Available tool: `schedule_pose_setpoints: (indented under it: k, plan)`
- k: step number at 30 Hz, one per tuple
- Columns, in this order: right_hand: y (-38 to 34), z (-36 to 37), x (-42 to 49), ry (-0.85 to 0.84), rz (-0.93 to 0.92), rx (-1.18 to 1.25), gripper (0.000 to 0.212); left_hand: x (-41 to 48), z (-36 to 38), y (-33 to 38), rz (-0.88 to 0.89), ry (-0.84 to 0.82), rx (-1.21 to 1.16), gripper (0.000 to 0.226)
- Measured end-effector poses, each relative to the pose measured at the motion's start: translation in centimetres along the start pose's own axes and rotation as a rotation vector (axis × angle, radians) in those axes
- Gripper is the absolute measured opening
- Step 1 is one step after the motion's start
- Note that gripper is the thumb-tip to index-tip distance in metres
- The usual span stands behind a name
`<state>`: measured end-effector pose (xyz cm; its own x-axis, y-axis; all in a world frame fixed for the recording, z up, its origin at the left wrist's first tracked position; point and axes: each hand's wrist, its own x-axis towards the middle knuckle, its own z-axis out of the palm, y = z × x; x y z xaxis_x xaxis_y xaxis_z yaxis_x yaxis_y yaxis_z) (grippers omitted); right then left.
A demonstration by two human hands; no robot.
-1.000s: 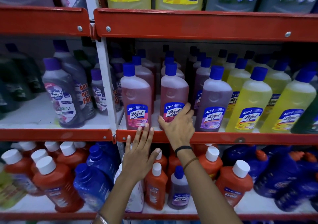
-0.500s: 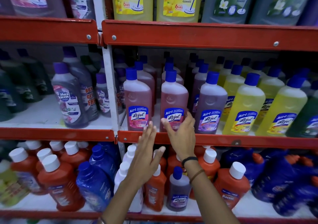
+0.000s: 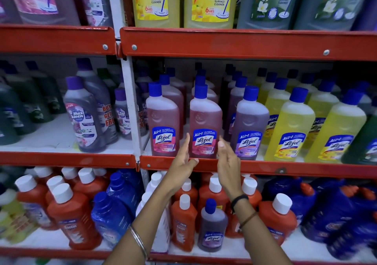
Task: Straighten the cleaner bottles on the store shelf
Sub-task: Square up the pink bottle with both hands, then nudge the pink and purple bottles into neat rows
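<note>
A: Head view, middle shelf (image 3: 244, 166): pink Lizol bottle (image 3: 205, 122) stands upright at the front edge, label forward. Left hand (image 3: 182, 162) and right hand (image 3: 228, 159) flank its base, fingers extended, palms facing each other.

B: Contact?

A: Cannot tell; fingertips overlap the label edges, and neither hand is closed round it. The bottle's foot is hidden behind the red shelf lip.

B: Neighbours?

A: Second pink bottle (image 3: 163, 122) just left, purple bottle (image 3: 250, 124) just right, both upright. Rear rows are dark and indistinct; top-shelf bottles are cut off above.
</note>
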<state>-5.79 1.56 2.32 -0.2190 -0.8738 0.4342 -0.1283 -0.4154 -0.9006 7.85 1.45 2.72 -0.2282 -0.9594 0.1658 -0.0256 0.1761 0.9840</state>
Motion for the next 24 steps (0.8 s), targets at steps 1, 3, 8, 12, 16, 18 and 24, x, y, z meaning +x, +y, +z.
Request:
schedule_pose_setpoints:
  k: [1,3,8,12,16,18,24]
  plan:
    - [-0.1,0.0,0.0,0.007,-0.003,-0.001,0.048,0.0,0.0,0.1,0.004,0.003,-0.004,0.073]
    - [-0.2,0.0,0.1,0.003,-0.008,0.005,0.046,-0.1,0.1,0.2,0.013,0.021,-0.004,0.072]
    - [0.5,-1.3,-0.6,0.080,-0.079,0.034,0.049,-0.8,1.4,-0.1,0.138,0.190,0.023,0.064]
    - [1.0,-5.2,-0.8,0.333,-0.281,0.021,0.043,-1.3,4.2,-0.3,0.420,0.472,0.133,0.038]
    - [2.3,-8.2,0.9,0.279,-0.242,0.014,0.057,-0.5,8.1,0.0,0.423,0.307,0.065,0.038]
    - [2.7,-8.8,1.2,0.160,-0.179,0.034,0.070,0.3,9.7,-0.1,0.348,0.191,0.050,0.044]
    - [3.2,-10.2,2.0,0.005,-0.023,0.120,0.072,2.1,11.4,-1.3,0.192,0.070,0.011,0.063]
